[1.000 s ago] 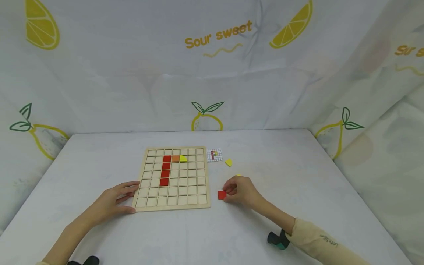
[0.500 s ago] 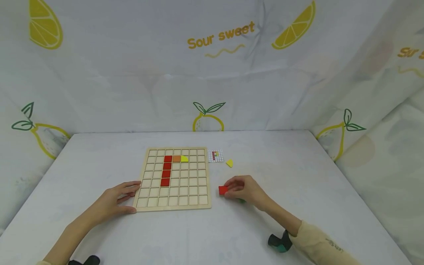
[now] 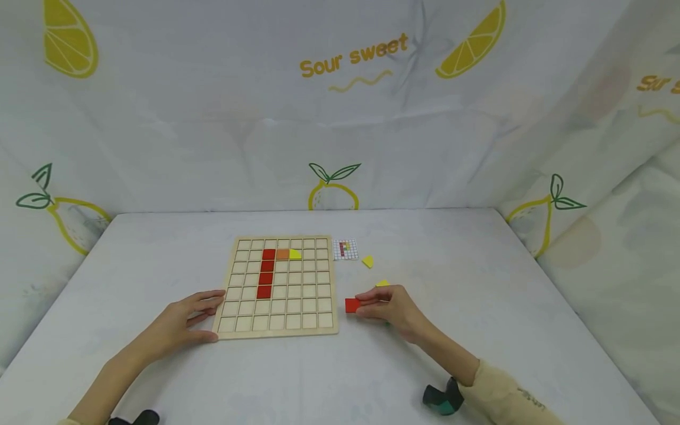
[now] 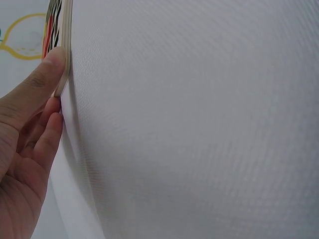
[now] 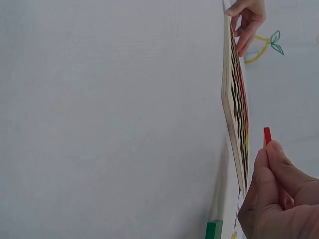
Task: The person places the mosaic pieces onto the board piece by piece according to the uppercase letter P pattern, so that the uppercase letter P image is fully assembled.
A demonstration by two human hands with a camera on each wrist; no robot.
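Note:
A wooden grid board (image 3: 328, 327) lies flat on the table. In it sit a column of several red square tiles (image 3: 267, 278), an orange tile (image 3: 283, 254) and a yellow tile (image 3: 294, 254). My left hand (image 3: 186, 319) touches the board's left edge, thumb near the front corner; the left wrist view shows the thumb (image 4: 56, 56) against the rim. Right of the board, my right hand (image 3: 390, 308) pinches a red square tile (image 3: 352, 305) between thumb and fingers. The right wrist view shows this red tile (image 5: 267, 133) edge-on, raised off the table.
A small printed pattern card (image 3: 346, 249) lies by the board's right edge. One yellow piece (image 3: 368, 261) is near the card, another yellow piece (image 3: 382, 283) just behind my right hand. A green block (image 5: 214, 230) lies under that hand.
My right hand has lifted the red tile off the table and shifted it slightly left toward the board. The left hand stays at the board's edge.

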